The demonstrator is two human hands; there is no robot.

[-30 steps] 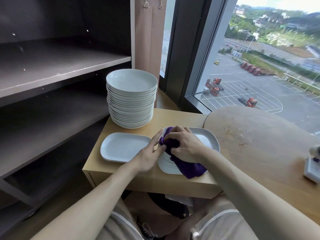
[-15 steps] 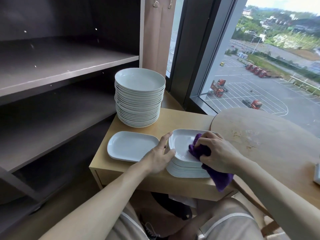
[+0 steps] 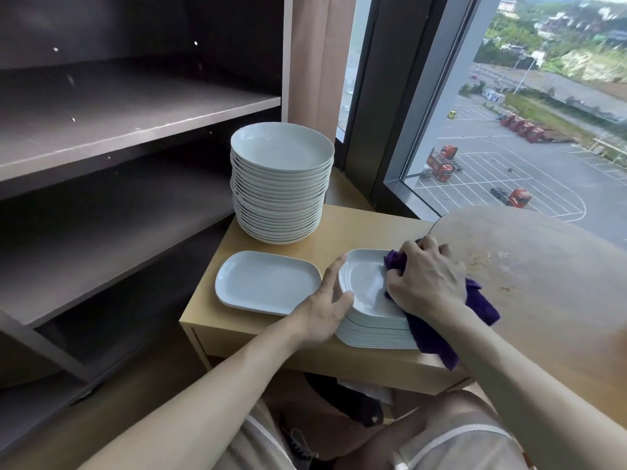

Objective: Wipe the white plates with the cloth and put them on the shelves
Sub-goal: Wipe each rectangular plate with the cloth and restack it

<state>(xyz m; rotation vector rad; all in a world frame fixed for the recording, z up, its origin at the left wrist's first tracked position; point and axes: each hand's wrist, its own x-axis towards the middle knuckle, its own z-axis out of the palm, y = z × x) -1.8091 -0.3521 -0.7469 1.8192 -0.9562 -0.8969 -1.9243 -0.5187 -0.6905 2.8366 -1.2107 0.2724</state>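
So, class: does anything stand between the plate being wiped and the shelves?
A flat rectangular plate lies left of the wiped plate, towards the shelves, and the tall round stack stands beside them; nothing else visible.

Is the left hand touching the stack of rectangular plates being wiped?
Touching. The head view shows the left hand with thumb and fingers pressed against the left edge of the stack of rectangular plates, with no gap between them.
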